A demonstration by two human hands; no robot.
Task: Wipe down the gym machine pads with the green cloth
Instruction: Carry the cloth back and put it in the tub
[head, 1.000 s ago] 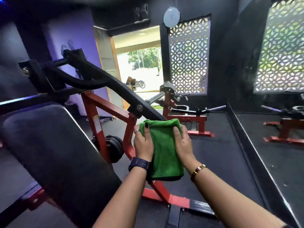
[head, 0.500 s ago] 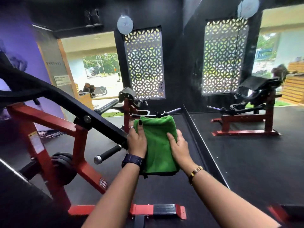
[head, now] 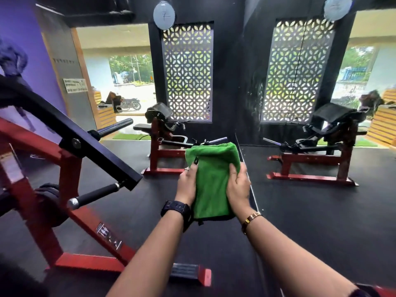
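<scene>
A folded green cloth (head: 212,179) hangs in the air in front of me, above the black floor. My left hand (head: 188,185) grips its left edge, fingers curled over the fold. My right hand (head: 237,187) grips the right edge the same way. A red-and-black gym machine (head: 70,168) stands close at my left, with a black lever arm and a chrome-tipped handle. A second red machine with black pads (head: 159,112) stands farther off by the patterned window. No pad touches the cloth.
A wall mirror (head: 321,189) fills the right side and reflects the far machine (head: 317,155). The near machine's red base bar (head: 128,266) crosses the floor by my arms. An open doorway (head: 120,86) at the back left shows a parked motorbike.
The view has swung to the right, away from the large black pad at my left, which is out of sight now. Both hands have kept their hold on the cloth.
</scene>
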